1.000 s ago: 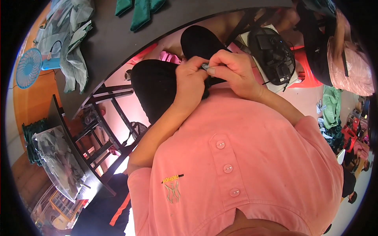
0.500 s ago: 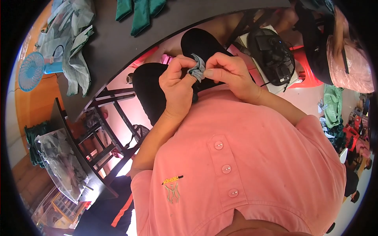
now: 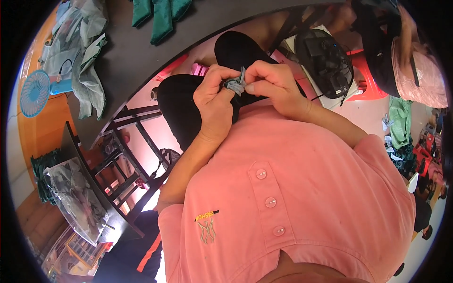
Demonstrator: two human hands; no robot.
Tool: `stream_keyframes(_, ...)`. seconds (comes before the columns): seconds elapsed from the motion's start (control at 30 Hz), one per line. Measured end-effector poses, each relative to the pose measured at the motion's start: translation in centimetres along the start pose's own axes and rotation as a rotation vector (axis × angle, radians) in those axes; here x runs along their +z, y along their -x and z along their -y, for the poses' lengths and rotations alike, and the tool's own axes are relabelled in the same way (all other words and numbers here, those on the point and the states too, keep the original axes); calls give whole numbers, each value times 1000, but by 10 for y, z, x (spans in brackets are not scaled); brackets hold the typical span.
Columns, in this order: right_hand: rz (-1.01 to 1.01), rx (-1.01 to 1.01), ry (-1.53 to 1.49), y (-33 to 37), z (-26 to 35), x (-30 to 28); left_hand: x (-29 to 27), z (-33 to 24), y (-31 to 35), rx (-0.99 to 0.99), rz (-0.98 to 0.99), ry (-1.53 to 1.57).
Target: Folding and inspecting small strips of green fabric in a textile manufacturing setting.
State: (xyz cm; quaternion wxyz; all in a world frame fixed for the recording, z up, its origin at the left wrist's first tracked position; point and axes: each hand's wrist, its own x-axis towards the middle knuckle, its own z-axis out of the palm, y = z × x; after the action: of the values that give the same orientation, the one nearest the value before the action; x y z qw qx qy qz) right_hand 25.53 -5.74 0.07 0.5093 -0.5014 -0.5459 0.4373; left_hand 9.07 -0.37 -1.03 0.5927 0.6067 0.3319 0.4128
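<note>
Above my lap, a small piece of grey-blue fabric (image 3: pixel 234 87) is bunched up between my two hands. My left hand (image 3: pixel 213 103) pinches its left side between thumb and curled fingers. From the other side, the thumb and forefinger of my right hand (image 3: pixel 279 87) press together at the fabric's right edge. A narrow tip of the cloth sticks up between the two hands. My fingers cover part of the fabric, so its full shape is hidden. Below both hands are black-clad knees (image 3: pixel 177 101).
A dark table (image 3: pixel 127 45) curves across the far left, bearing dark green fabric strips (image 3: pixel 163 21), sheer pale cloth (image 3: pixel 89 61) and a blue fan (image 3: pixel 35 93). Right of my knees sits a black mesh bag (image 3: pixel 325 68) by a red stool (image 3: pixel 365 80). Another person's pink garment (image 3: pixel 420 78) appears far right.
The bunched fabric has turned and shifted slightly between my fingers; its upper tip now stands narrower and more upright. Both hands keep their pinch in nearly the same place.
</note>
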Motion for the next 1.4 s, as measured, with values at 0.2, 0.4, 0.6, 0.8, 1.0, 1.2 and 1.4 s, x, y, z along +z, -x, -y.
stream_keyframes(0.2, 38, -94, 90, 2, 3, -2, 1, -1, 1, 22, 24, -65)
stream_keyframes(0.4, 65, -206, 195, 4, 4, -1, 5, -2, 0, 105, 46, -166)
stream_keyframes(0.6, 17, 87, -80, 6, 7, -4, -2, 6, -1, -64, 111, -53)
stream_keyframes(0.8, -67, 248, -253, 0, -9, -13, -3, 5, 2, -204, 54, 75)
stream_keyframes(1.0, 2, 163, -280, -2, -20, -11, 0, 2, -1, -120, 121, 9)
stream_keyframes(1.2, -9, -61, 173, 2, -11, -12, 1, -8, -1, -257, 107, -15)
stream_keyframes(1.4, -35, -130, 281, -2, -12, -7, 1, -5, -1, -403, 28, 241)
